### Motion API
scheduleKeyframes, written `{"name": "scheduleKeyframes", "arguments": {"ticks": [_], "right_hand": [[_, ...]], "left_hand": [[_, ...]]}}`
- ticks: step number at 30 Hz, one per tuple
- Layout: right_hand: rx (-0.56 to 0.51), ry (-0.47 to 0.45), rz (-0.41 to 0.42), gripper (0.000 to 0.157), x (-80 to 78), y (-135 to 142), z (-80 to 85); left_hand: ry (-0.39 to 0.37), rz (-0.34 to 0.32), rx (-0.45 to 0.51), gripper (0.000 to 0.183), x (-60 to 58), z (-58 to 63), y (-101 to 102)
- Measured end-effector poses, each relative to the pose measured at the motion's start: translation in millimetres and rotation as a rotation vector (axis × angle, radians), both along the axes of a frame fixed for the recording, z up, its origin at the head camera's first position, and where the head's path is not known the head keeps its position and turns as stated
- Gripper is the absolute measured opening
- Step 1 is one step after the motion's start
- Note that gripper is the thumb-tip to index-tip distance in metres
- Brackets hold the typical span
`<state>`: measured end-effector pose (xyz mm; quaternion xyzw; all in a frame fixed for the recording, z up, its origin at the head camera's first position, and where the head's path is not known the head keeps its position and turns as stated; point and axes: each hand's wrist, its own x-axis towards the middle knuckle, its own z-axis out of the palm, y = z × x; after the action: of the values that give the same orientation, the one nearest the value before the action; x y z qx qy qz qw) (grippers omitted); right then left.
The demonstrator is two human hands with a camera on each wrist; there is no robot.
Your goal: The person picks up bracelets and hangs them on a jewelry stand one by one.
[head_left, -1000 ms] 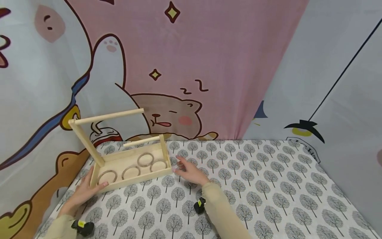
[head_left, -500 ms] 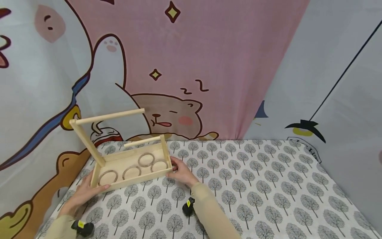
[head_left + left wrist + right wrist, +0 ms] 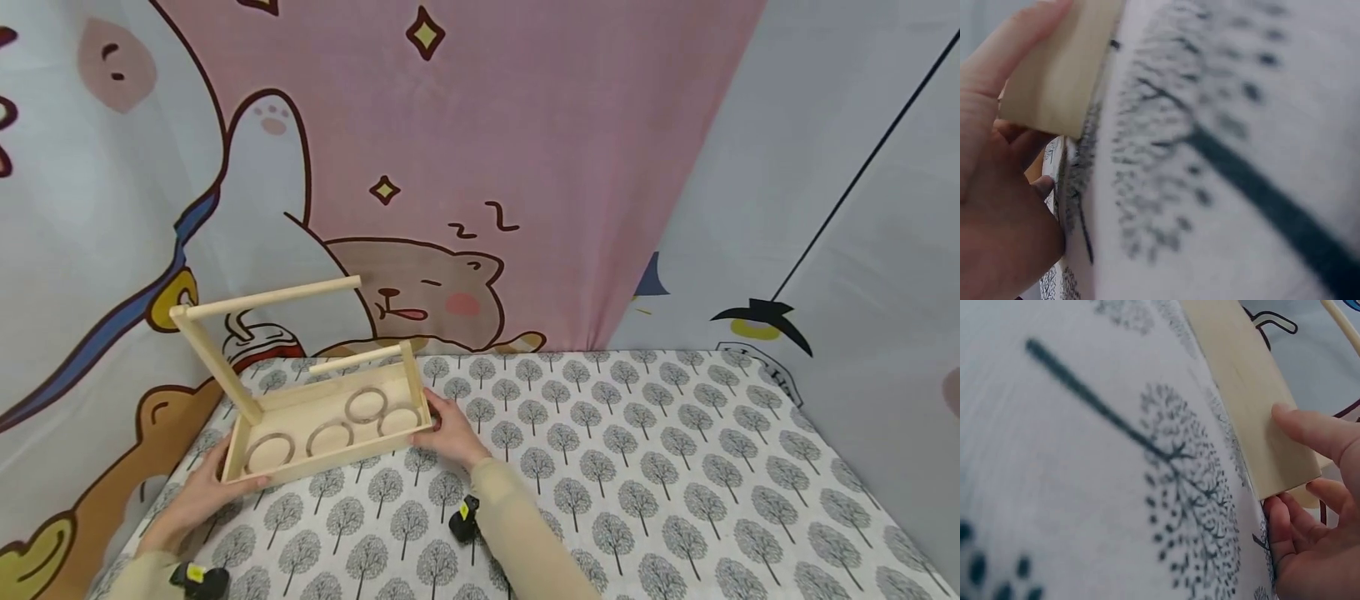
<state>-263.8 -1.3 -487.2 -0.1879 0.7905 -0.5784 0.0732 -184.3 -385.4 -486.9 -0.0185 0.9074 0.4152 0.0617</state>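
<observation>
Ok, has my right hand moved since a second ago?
Yes. In the head view, the right hand has moved left across the tree-print cloth, closing in on the right end of the wooden tray, which it now holds.

One wooden tray [image 3: 337,457] is standing on one surface [image 3: 600,483]. Four rings [image 3: 270,435] are showing inside it: one at the left end, one near the middle and two at the right. Two uprights [image 3: 216,367] are rising from it, and two rods [image 3: 273,298] are extending from those, one apiece. Two hands are gripping it, one left hand [image 3: 202,487] and one right hand [image 3: 447,429]. Two sleeves [image 3: 532,533] and two black devices [image 3: 464,518] are showing at the wrists. Behind, three printed stars [image 3: 426,33], one cut off, are appearing above one sleeping bear [image 3: 408,279].
</observation>
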Motion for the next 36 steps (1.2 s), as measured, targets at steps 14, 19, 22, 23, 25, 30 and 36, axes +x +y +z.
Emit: {"name": "scheduleKeyframes", "arguments": {"ticks": [14, 19, 22, 23, 25, 30, 36], "right_hand": [[-0.214, -0.178, 0.007, 0.091, -0.6, 5.7, 0.1], [-0.162, -0.123, 0.019, 0.096, -3.2, 10.7, -0.5], [-0.157, -0.102, 0.041, 0.088, -5.4, 14.7, -2.9], [-0.161, -0.097, 0.046, 0.088, -5.5, 16.4, -2.7], [-0.155, -0.106, 0.043, 0.09, -5.2, 19.7, -1.2], [-0.136, -0.135, 0.031, 0.095, -3.6, 28.5, 3.2], [-0.113, -0.127, 0.015, 0.092, -6.0, 41.3, 2.1]], "left_hand": [[-0.144, 0.023, 0.014, 0.107, 6.5, 4.0, 4.8], [-0.063, 0.032, 0.012, 0.107, 3.8, 2.5, 11.8], [0.011, 0.014, 0.019, 0.104, 4.2, 1.5, 16.9], [0.034, 0.008, 0.017, 0.103, 4.1, 1.1, 18.4], [0.061, -0.005, 0.026, 0.102, 4.1, 1.1, 22.0], [0.047, -0.022, 0.096, 0.103, 2.0, 1.6, 30.7], [0.041, -0.045, 0.136, 0.104, -2.5, 1.8, 39.8]]}}
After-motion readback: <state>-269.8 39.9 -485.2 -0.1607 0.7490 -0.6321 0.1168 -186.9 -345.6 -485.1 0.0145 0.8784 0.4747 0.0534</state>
